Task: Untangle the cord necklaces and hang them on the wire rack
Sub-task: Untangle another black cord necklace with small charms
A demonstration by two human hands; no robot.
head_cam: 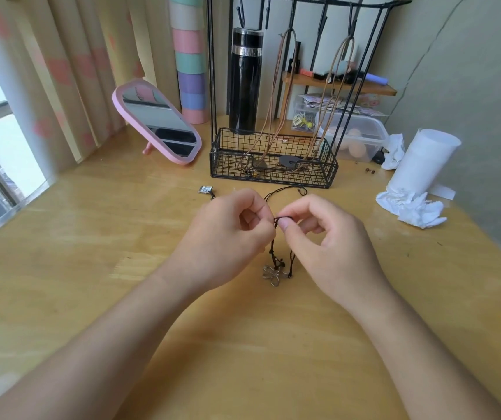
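Covering the middle of the thin black cord necklace point(272, 253), the left hand point(228, 234) and the right hand point(331, 247) are seen close together above the pale wooden table point(122, 268) in the head view, the only one given. The stretch of cord inside the two grips is hidden by the fingers, and whether a knot lies there cannot be told. A far loop of cord is seen on the table beyond the knuckles, just in front of the black wire rack point(273, 174). Whether it joins the small square silver pendant point(205, 189) lying to the left is concealed by the left hand. The rack's upper left part is cut off by the frame.

The left thumb and forefinger are pressed together on the cord, with the other fingers curled towards the palm. The right thumb and forefinger are likewise closed on a small loop of it, the remaining fingers loosely bent. The two pinches nearly touch. Below them, strands hang down to a silver flower-shaped metal pendant point(273, 274), which lies on the table between the hands.

One tan cord necklace point(273, 95) and a second tan cord necklace point(334, 86) are hung from the rack's hooks, their lower ends lying in its basket. A pink-framed oval mirror point(156, 121) is stood left of the rack, and crumpled white tissue point(412, 207) is seen to its right.
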